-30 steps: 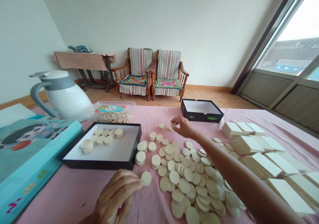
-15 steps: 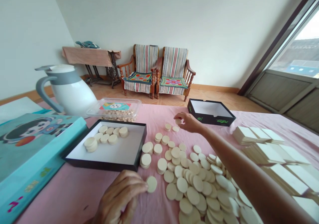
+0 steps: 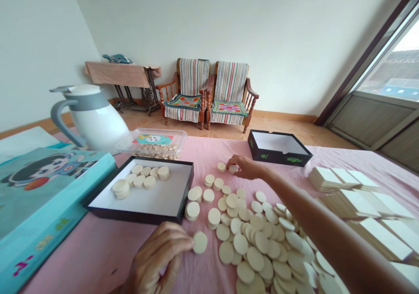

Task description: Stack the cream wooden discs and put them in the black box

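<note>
Many pale round discs (image 3: 262, 246) lie scattered on the pink tablecloth (image 3: 94, 250). My right hand (image 3: 244, 166) reaches far out and its fingers pinch a small stack of discs (image 3: 233, 169) resting on the cloth, beside another disc stack (image 3: 221, 167). My left hand (image 3: 157, 259) is near the front edge, fingers curled, with its fingertips on a single disc (image 3: 200, 242). A black box with a white inside (image 3: 157, 202) left of the pile holds several short disc stacks (image 3: 140, 179).
A white jug (image 3: 91, 117) and a clear tub of nuts (image 3: 153, 143) stand behind the box. A teal picture box (image 3: 39, 198) lies at the left. A second black box (image 3: 278, 148) sits far right, and stacks of pale square tiles (image 3: 356, 202) fill the right side.
My right hand lifted a disc from the far stacks, then came down again onto a small stack on the cloth. My left hand has stayed by its single disc.
</note>
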Action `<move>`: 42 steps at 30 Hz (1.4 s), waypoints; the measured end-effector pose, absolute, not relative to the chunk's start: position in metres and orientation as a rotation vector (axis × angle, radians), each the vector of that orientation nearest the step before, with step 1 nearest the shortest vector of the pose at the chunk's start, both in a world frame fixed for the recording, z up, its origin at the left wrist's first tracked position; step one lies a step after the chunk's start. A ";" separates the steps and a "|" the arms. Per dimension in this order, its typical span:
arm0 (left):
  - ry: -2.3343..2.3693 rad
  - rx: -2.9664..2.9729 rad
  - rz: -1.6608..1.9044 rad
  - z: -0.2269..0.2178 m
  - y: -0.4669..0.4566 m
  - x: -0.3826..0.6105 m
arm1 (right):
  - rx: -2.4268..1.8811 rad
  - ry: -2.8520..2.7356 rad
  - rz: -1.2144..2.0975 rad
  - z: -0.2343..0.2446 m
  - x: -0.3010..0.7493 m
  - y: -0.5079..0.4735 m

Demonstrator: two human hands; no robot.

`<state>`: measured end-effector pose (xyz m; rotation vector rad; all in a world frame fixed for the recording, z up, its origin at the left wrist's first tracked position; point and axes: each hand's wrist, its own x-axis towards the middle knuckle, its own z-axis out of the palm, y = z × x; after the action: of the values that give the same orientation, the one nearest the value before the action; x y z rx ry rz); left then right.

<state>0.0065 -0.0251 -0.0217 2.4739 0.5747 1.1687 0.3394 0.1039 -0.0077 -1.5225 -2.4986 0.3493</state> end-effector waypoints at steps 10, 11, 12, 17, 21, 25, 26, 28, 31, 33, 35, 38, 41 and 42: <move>0.594 2.463 1.159 -0.023 -0.025 0.006 | -1.879 -2.248 0.148 -0.017 0.319 0.101; 0.594 2.460 1.159 -0.023 -0.025 0.007 | -1.880 -2.248 0.154 -0.017 0.318 0.101; 0.596 2.459 1.162 -0.023 -0.025 0.007 | -1.877 -2.251 0.165 -0.017 0.318 0.102; 0.611 2.478 1.180 -0.021 -0.025 0.008 | -1.864 -2.224 0.228 -0.008 0.326 0.096; 0.630 2.467 1.172 -0.020 -0.023 0.009 | -1.849 -2.204 0.301 0.010 0.338 0.073; 0.613 2.465 1.199 -0.017 -0.023 0.012 | -1.714 -2.346 0.553 0.017 0.341 0.037; 0.614 2.466 1.204 -0.016 -0.024 0.013 | -1.677 -2.375 0.575 0.016 0.340 0.028; 0.616 2.471 1.212 -0.015 -0.025 0.014 | -1.605 -2.409 0.544 0.009 0.336 0.016; 0.615 2.488 1.224 -0.012 -0.026 0.016 | -1.501 -2.406 0.480 -0.003 0.331 0.010; 0.620 2.500 1.233 -0.011 -0.026 0.017 | -1.492 -2.389 0.445 -0.007 0.332 0.011; 0.630 2.505 1.242 -0.010 -0.026 0.017 | -1.493 -2.384 0.419 -0.006 0.337 0.014; 0.639 2.504 1.232 -0.012 -0.025 0.017 | -1.457 -2.351 0.381 0.000 0.347 0.018; 0.639 2.499 1.222 -0.014 -0.024 0.016 | -1.577 -2.230 0.308 -0.001 0.350 0.020; 0.639 2.496 1.220 -0.015 -0.024 0.016 | -1.649 -2.198 0.292 -0.004 0.349 0.020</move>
<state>0.0157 -0.0238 -0.0146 2.4963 0.6394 1.2199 0.3490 0.0200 -0.0039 -1.6485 -2.1983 0.2918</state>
